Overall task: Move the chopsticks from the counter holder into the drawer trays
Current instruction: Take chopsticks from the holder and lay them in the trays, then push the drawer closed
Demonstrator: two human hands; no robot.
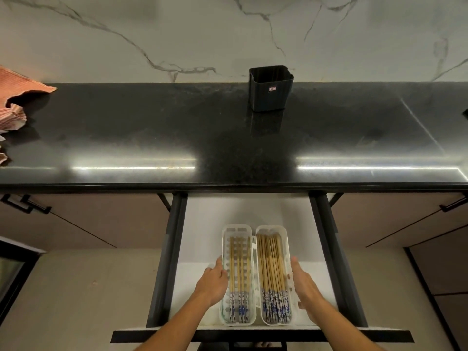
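Two white trays lie side by side in the open drawer. The left tray holds a few bamboo chopsticks with blue-patterned ends. The right tray holds several more chopsticks. My left hand rests against the left tray's outer wall, fingers apart. Along the right tray's outer wall lies my right hand, flat and open. The black holder stands on the counter against the wall, with no chopsticks showing above its rim.
The black stone counter runs across the view with a marble backsplash behind. An orange and striped cloth lies at the counter's far left. Brown cabinet fronts with black handles flank the drawer. The drawer's black front edge is nearest me.
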